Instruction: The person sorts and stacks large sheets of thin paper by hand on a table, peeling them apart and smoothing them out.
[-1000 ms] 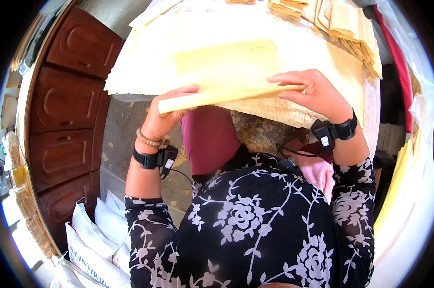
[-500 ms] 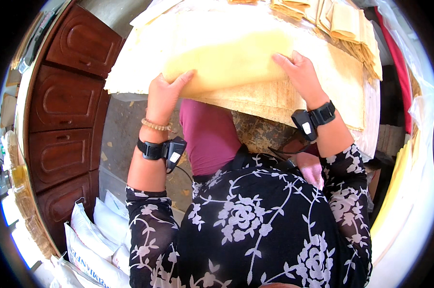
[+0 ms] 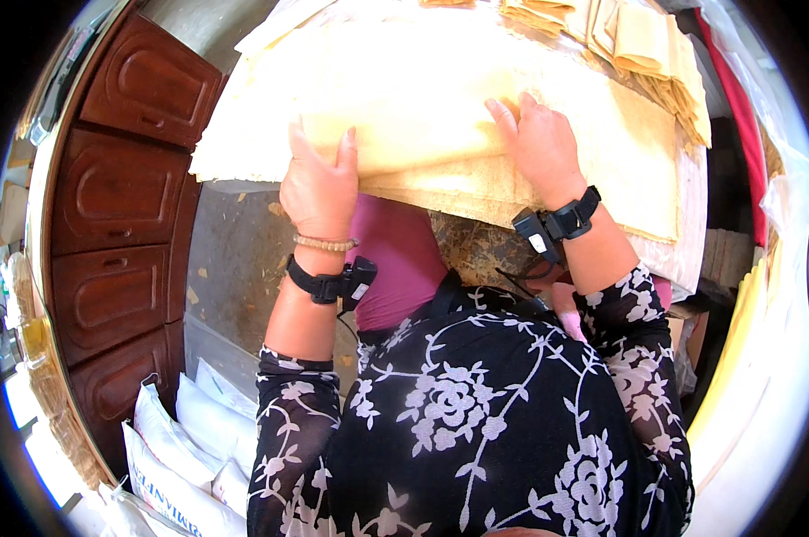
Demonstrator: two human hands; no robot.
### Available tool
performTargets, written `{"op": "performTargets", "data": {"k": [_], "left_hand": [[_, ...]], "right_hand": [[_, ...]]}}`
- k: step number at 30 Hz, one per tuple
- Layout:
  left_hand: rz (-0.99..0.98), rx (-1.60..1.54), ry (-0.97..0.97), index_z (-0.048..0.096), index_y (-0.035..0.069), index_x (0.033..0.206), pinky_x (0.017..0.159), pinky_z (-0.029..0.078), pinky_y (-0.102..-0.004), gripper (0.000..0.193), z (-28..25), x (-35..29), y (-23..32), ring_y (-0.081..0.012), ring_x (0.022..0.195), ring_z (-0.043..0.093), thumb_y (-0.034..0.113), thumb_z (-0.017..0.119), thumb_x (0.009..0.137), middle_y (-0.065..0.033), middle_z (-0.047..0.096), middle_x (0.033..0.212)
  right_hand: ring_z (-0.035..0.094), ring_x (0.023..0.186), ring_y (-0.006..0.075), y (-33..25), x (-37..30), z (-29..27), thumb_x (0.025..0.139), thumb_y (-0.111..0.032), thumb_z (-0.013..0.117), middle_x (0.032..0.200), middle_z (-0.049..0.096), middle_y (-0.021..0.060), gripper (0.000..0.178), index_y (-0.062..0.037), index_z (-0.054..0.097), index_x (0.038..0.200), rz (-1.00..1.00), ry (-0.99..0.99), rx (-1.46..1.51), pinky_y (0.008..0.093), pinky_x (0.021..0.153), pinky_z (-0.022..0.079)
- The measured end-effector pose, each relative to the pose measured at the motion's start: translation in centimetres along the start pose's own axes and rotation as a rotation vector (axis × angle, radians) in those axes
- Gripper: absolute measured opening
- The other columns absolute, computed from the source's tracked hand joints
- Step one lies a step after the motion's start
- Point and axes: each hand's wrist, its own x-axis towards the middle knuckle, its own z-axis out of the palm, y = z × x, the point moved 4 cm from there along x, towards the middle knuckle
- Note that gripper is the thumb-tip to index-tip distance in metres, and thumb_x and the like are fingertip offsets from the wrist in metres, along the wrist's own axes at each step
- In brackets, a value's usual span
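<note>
A folded pale-yellow sheet (image 3: 422, 134) lies across a broad layer of similar thin, fibrous sheets (image 3: 615, 170) on the work surface. What the sheets are made of I cannot tell. My left hand (image 3: 319, 174) stands at the fold's left end, fingers stretched away from me and thumb apart. At the right end is my right hand (image 3: 543, 148), its thumb and forefinger spread and touching the sheet. Bright light washes out much of the fold's outline.
More folded yellow sheets (image 3: 642, 45) are heaped at the far right. Dark red-brown cabinets (image 3: 114, 197) run along the left, with stuffed white sacks (image 3: 172, 438) below them. A pink-purple clothed leg (image 3: 395, 259) is under the surface's near edge.
My left hand has shifted nearer and slightly right, its fingers straightening. My right hand has moved left. Both thumbs have come off their earlier hold on the folded sheet.
</note>
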Motion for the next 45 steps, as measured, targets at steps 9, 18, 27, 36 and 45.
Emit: {"op": "performTargets", "data": {"k": [9,18,27,36,45], "left_hand": [[0.004,-0.01,-0.045,0.05,0.015,0.141,0.072,0.054,-0.0474,0.06,0.3,0.6,-0.2,-0.0415,0.083,0.069,0.041,0.067,0.09,-0.0229,0.072,0.091],[0.008,0.054,-0.084,0.065,0.017,0.128,0.073,0.056,-0.0445,0.043,0.3,1.1,0.0,-0.0385,0.087,0.07,0.04,0.066,0.09,-0.0202,0.072,0.099],[0.607,0.296,-0.063,0.05,0.02,0.146,0.115,0.027,-0.053,0.07,-0.6,-0.6,4.4,-0.0358,0.145,0.032,0.064,0.052,0.091,-0.0147,0.038,0.157],[0.843,0.13,-0.217,0.048,0.015,0.144,0.112,0.031,-0.0543,0.075,1.2,-0.6,4.2,-0.0399,0.14,0.039,0.06,0.063,0.086,-0.0175,0.044,0.15],[0.917,0.397,-0.482,0.049,0.0,0.137,0.095,0.052,-0.0444,0.05,1.5,1.2,7.2,-0.0378,0.127,0.053,0.009,0.055,0.088,-0.023,0.052,0.14]], "right_hand": [[0.069,0.096,0.0352,-0.3,1.3,-1.3,0.096,-0.047,0.059,0.097,0.072,0.0199,0.048,-0.0026,0.068,0.109,0.206,-0.183,-0.153,0.0474,0.1,0.045],[0.033,0.144,0.033,-5.3,-1.3,2.1,0.096,-0.052,0.053,0.154,0.041,0.0071,0.056,-0.0243,0.051,0.144,-0.576,-0.021,-0.125,0.0542,0.117,0.024],[0.03,0.146,0.0369,-4.9,-2.1,3.2,0.097,-0.056,0.047,0.156,0.038,0.0083,0.06,-0.0235,0.046,0.148,-0.527,-0.063,-0.126,0.0603,0.117,0.02],[0.032,0.144,0.0342,-4.7,-1.8,2.8,0.096,-0.051,0.053,0.154,0.04,0.0101,0.06,-0.013,0.05,0.143,-0.489,-0.037,0.012,0.056,0.117,0.022],[0.07,0.093,0.0228,-1.5,-6.5,0.4,0.097,-0.027,0.064,0.11,0.071,0.0131,0.038,0.0019,0.064,0.121,0.065,-0.23,1.043,0.0322,0.086,0.054]]}}
